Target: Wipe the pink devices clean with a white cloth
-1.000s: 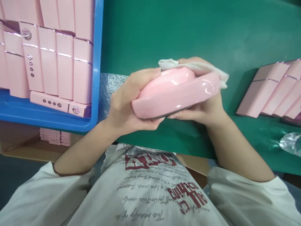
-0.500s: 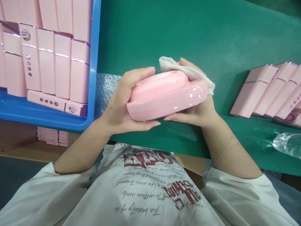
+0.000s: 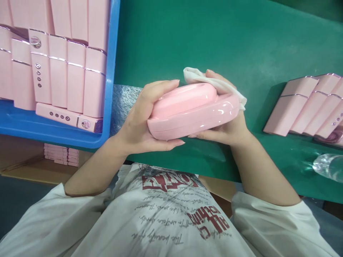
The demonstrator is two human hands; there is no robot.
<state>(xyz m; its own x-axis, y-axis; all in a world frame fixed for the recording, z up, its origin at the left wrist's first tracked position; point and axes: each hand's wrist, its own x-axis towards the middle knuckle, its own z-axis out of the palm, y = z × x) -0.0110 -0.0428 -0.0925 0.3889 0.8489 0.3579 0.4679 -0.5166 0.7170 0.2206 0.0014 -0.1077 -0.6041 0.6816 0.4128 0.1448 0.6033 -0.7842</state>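
Observation:
A glossy pink rounded device (image 3: 193,116), its exact kind unclear, is held above the green table between both hands. My left hand (image 3: 146,119) grips its left end, thumb along the near side and fingers over the far side. My right hand (image 3: 225,123) holds the right end, with a white cloth (image 3: 211,80) pressed between the fingers and the device's far side. Most of the right fingers are hidden behind the cloth and the device.
At the left, a blue tray (image 3: 105,78) holds several pink box-shaped devices (image 3: 73,78) with silver bands. Similar pink devices (image 3: 292,103) lean together on the green table (image 3: 193,35) at the right. A clear bottle (image 3: 328,166) lies nearby. A foam sheet (image 3: 123,103) lies beside the tray.
The whole view has shifted slightly, so everything appears a little farther right and lower. Both hands keep their hold on the pink device, and the cloth stays in the right hand.

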